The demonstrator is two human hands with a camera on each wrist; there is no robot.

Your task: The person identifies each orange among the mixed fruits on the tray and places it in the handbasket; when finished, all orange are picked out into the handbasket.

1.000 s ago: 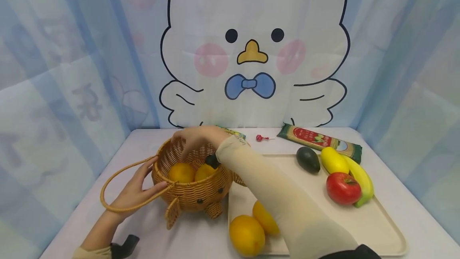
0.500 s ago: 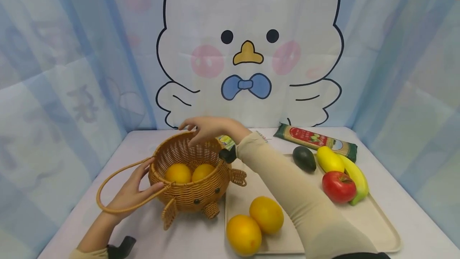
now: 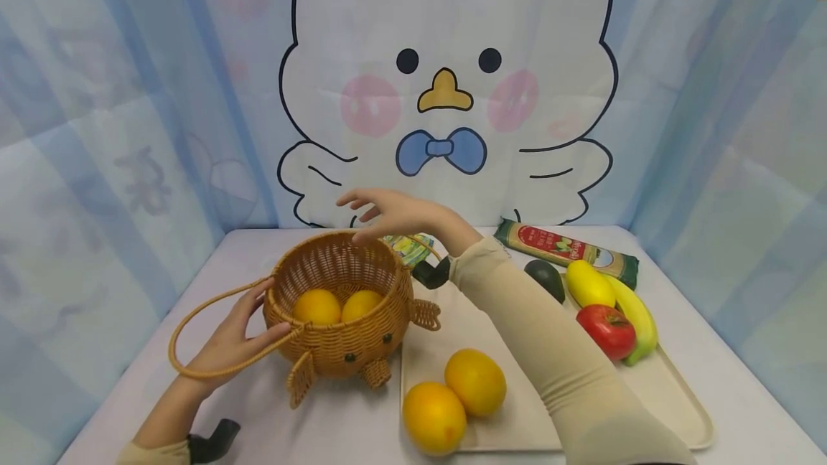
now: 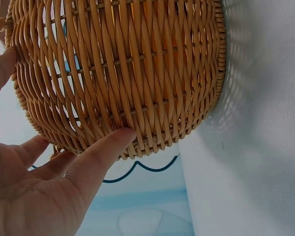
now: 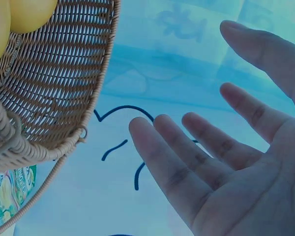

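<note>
A wicker basket (image 3: 336, 347) with an animal face and ears stands at the middle left, two oranges (image 3: 317, 306) inside it. My left hand (image 3: 226, 343) rests against the basket's left side, thumb and extended fingers spread on the weave. One handle (image 3: 205, 373) of the basket loops over that wrist. In the left wrist view, straight fingers (image 4: 101, 155) touch the outer wall. Above the basket's back right rim hovers my right hand (image 3: 403, 214), fingers extended and holding nothing. The right wrist view shows its spread fingers (image 5: 167, 172) apart from the rim.
A cream tray (image 3: 517, 443) at the right bears two oranges (image 3: 475, 382) near its left front corner. An avocado (image 3: 545, 280), a lemon (image 3: 590, 284), an apple (image 3: 606, 332) and a banana (image 3: 639, 318) lie farther back. Packets (image 3: 568, 250) (image 3: 413, 248) lie behind.
My right hand has risen out of the basket and moved up and to the right. The left hand has stayed at the basket's side, and the basket has barely moved.
</note>
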